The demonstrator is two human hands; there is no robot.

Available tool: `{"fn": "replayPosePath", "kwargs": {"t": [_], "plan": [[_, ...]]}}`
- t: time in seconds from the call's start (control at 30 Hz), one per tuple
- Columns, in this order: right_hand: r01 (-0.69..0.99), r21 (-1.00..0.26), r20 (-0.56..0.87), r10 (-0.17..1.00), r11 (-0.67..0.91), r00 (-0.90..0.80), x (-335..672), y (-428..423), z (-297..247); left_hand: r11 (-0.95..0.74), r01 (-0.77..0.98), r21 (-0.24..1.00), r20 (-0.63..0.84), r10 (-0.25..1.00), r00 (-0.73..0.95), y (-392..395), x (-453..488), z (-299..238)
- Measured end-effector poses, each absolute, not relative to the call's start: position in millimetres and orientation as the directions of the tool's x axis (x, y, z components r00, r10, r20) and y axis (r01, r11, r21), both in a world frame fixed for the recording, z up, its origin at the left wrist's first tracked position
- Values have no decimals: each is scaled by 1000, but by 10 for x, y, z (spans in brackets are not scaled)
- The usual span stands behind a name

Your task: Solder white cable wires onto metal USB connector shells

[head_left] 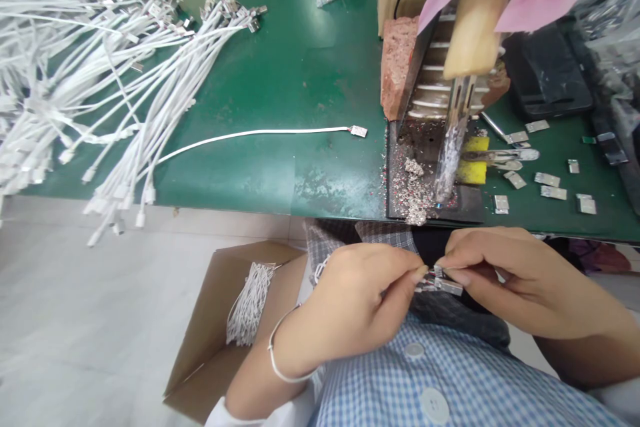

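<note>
The left grip is pinching a wire end, and the right grip, likewise pressed together, is pinching a metal connector right beside it. Both are hovering just off the front edge of the worktop, and they are partly hiding the join, so whether the wires are touching the metal I cannot tell. This piece is looking part-way through: the two parts are being held close together, but nothing is showing the joint as finished. At the left end of the worktop a heap of white cables is lying, and beside it a fanned bundle is pointing its metal ends toward the back edge and hanging its other ends over the front edge; those are seeming to be done. A single cable is stretching from the bundle toward the middle, its metal-tipped end lying free. Nearer the right, a soldering iron is resting with its tip toward the front edge, beside a yellow sponge. Toward the right front corner, loose connectors are lying without cables, seemingly left to do.
</note>
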State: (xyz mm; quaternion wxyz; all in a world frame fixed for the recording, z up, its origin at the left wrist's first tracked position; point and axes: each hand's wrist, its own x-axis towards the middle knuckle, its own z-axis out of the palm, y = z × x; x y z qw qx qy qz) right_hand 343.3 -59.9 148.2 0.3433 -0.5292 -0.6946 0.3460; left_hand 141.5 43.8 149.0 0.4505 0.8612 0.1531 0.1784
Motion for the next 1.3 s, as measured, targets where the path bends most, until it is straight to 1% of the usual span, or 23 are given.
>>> {"fn": "replayPosePath", "kwargs": {"t": [0.13,0.33,0.5,0.73,0.93,1.3], "plan": [[483,-856,99,974,187,-201,3448,-578,1486,-551,93,829,195,440,877,429,1420,1494],[476,-865,89,983,157,-163,3458,-572,1517,-531,101,841,194,471,861,412,1420,1523],[496,-848,114,978,187,-173,3458,-573,1535,-531,93,842,210,483,850,412,1430,1527],[498,-840,135,972,216,-193,3458,-526,1554,-518,119,847,180,490,853,423,1458,1518],[474,-862,109,980,177,-167,3458,-542,1552,-487,137,862,151,506,849,388,1427,1503],[478,-850,150,972,221,-183,3460,-534,1533,-444,143,884,113,502,857,380,1427,1487]]}}
